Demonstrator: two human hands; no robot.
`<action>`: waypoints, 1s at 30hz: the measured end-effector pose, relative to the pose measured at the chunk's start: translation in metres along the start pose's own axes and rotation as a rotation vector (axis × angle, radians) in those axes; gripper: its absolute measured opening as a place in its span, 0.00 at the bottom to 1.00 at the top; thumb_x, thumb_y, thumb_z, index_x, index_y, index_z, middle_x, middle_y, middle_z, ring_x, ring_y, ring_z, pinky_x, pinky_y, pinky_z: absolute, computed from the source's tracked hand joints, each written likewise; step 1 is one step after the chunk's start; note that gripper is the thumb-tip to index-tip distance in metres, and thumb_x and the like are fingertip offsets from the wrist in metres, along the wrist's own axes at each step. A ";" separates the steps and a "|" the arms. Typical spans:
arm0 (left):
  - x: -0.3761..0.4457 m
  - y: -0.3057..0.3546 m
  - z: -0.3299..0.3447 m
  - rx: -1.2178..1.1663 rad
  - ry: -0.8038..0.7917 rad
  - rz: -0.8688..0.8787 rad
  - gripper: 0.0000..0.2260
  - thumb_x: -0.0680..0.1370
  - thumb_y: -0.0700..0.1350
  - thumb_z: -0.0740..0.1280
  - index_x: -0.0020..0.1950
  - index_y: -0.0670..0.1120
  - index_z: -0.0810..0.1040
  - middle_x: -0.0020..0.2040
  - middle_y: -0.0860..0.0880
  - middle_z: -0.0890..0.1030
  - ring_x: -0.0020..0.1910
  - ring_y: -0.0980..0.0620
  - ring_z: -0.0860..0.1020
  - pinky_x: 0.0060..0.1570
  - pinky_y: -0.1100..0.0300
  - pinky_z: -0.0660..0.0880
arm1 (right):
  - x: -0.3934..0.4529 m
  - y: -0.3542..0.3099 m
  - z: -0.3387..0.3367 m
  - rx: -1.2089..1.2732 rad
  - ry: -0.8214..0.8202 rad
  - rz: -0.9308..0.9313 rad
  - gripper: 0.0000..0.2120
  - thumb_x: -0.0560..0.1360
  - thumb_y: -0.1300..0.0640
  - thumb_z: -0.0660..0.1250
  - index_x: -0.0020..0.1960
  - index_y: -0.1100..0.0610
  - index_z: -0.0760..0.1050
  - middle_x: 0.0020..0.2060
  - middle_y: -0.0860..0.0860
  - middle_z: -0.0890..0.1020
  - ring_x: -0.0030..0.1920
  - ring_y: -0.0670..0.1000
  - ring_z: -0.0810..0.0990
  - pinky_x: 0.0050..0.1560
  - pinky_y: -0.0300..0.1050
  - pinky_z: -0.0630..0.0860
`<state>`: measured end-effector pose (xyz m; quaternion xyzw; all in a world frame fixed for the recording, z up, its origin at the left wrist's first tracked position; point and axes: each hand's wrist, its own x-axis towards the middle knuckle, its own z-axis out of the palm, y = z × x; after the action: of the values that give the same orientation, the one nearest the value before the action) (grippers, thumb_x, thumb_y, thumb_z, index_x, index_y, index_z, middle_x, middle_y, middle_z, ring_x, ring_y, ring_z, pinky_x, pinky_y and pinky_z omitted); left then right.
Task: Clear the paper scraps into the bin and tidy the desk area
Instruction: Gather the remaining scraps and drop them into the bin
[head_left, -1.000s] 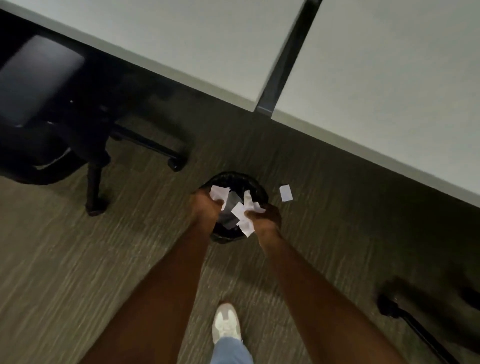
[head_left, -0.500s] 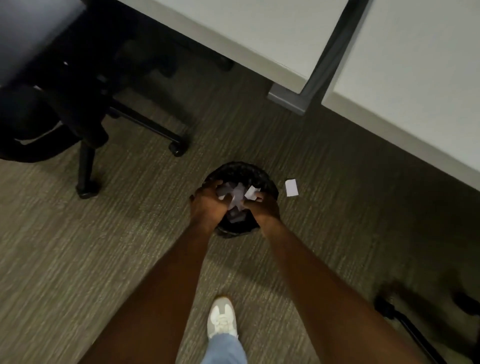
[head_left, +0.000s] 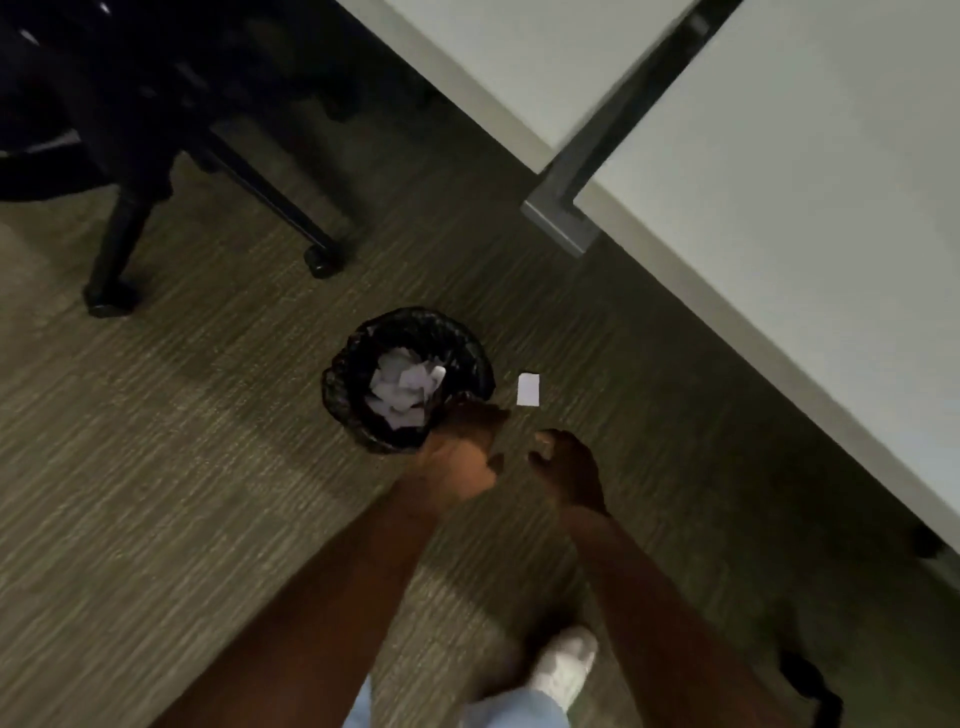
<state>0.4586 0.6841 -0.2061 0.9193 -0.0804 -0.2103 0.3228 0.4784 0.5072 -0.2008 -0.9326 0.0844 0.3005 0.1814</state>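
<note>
Grey-brown striped carpet (head_left: 156, 493) fills the view. Two pale grey flat desk tops (head_left: 810, 218) run along the upper right, split by a dark gap with a grey metal leg (head_left: 558, 218) at its foot. Black wheeled office chair base (head_left: 171, 171) at upper left, well apart from the bin. Small round bin with a black plastic liner (head_left: 467, 358) stands on the carpet at centre; white crumpled paper scraps (head_left: 402, 387) lie inside. One white rectangular paper scrap (head_left: 528, 389) lies on the carpet just beside the bin, outside it. Left hand (head_left: 460, 447) overlaps the bin's near rim, fingers curled, nothing seen in them. Right hand (head_left: 569, 470) near the loose scrap, fingers loosely curled, apart, empty. White shoe (head_left: 566, 665) at bottom.
</note>
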 end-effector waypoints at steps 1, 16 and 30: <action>0.005 0.003 0.016 0.030 -0.008 0.011 0.29 0.79 0.51 0.65 0.79 0.47 0.63 0.78 0.44 0.65 0.78 0.45 0.62 0.78 0.55 0.54 | 0.008 0.010 0.003 0.008 0.015 -0.015 0.19 0.77 0.56 0.71 0.66 0.59 0.78 0.61 0.58 0.81 0.63 0.58 0.79 0.62 0.48 0.72; 0.075 -0.051 0.251 0.131 -0.087 -0.266 0.34 0.80 0.53 0.63 0.82 0.47 0.51 0.82 0.43 0.53 0.80 0.41 0.53 0.78 0.43 0.51 | 0.163 0.126 0.092 -0.354 -0.158 -0.231 0.23 0.79 0.55 0.67 0.73 0.59 0.71 0.69 0.58 0.76 0.70 0.57 0.73 0.69 0.48 0.68; 0.116 -0.097 0.305 0.123 -0.147 -0.353 0.44 0.78 0.61 0.66 0.82 0.43 0.44 0.82 0.45 0.40 0.81 0.45 0.41 0.79 0.43 0.44 | 0.243 0.135 0.137 -0.601 -0.261 -0.488 0.36 0.78 0.64 0.66 0.80 0.46 0.57 0.82 0.51 0.52 0.81 0.55 0.49 0.77 0.53 0.62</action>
<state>0.4308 0.5564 -0.5204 0.9193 0.0458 -0.3247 0.2177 0.5655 0.4243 -0.4867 -0.8908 -0.2547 0.3755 -0.0242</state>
